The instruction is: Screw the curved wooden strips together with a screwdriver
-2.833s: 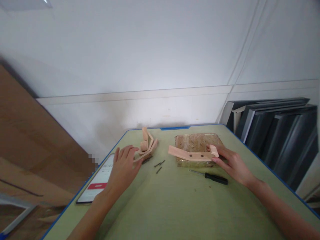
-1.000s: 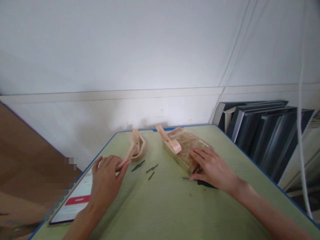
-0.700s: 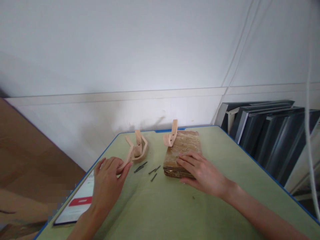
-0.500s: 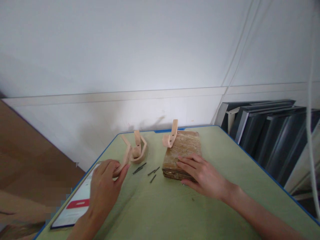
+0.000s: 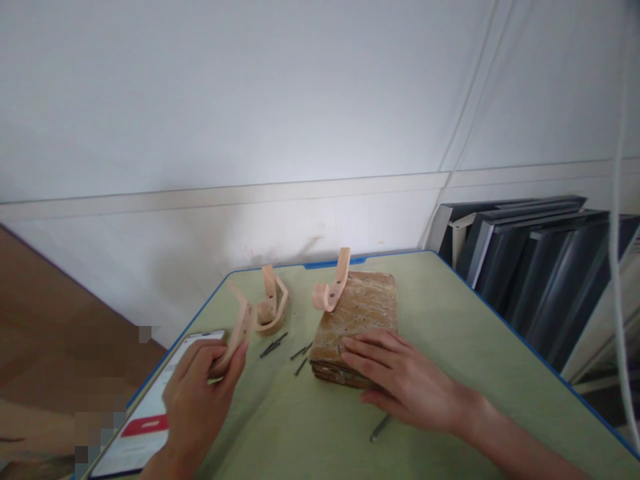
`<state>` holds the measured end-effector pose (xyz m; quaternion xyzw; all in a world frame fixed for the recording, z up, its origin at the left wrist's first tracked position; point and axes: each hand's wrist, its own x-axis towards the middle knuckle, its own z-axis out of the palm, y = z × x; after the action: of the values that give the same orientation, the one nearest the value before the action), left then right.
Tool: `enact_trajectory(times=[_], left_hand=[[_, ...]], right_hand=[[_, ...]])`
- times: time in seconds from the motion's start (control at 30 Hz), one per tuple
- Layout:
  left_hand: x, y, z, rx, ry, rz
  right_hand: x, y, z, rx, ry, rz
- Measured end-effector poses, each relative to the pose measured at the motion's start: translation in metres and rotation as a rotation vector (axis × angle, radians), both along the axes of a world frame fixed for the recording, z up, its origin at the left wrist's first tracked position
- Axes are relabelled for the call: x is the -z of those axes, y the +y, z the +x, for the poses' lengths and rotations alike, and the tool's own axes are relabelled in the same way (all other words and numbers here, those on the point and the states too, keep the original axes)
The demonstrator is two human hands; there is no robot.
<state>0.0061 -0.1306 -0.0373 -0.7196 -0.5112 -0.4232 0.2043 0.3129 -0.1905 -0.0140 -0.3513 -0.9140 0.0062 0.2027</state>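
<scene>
My left hand [image 5: 197, 400] pinches a curved pale wooden hook [image 5: 239, 330] and holds it lifted above the green table [image 5: 450, 333], near its left edge. My right hand [image 5: 400, 380] lies flat with fingers spread on the near end of a brown chipboard block [image 5: 357, 313]. A second wooden hook [image 5: 333, 287] leans upright against the block's far left corner. Further wooden hooks [image 5: 271, 308] rest on the table behind my left hand. Several dark screws [image 5: 285, 347] lie between the hooks and the block.
A tablet with a red button [image 5: 150, 413] lies at the table's left edge under my left hand. A screwdriver shaft [image 5: 380, 428] pokes out beneath my right hand. Dark panels [image 5: 530, 253] lean against the wall to the right. A white cable [image 5: 617, 267] hangs at far right.
My left hand closed on one wooden hook and lifted it off the pile toward me. My right hand turned the block and now rests flat on it; the screwdriver is mostly covered.
</scene>
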Motion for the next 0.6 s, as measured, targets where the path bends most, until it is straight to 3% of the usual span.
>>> enact_trajectory(times=[0.07,0.2,0.4,0.6], left_hand=[[0.000,0.000,-0.001,0.007,-0.008,0.004],[0.000,0.002,-0.004,0.023,-0.022,0.004],[0.003,0.005,-0.004,0.049,-0.010,-0.020],[0.002,0.006,-0.004,0.078,-0.014,-0.078]], right_hand=[[-0.007,-0.006,0.014,-0.075,0.013,0.018],[-0.012,-0.023,0.040,-0.017,0.001,-0.080],[0.013,-0.033,0.052,0.071,-0.142,0.146],[0.032,-0.028,0.054,0.098,-0.132,0.171]])
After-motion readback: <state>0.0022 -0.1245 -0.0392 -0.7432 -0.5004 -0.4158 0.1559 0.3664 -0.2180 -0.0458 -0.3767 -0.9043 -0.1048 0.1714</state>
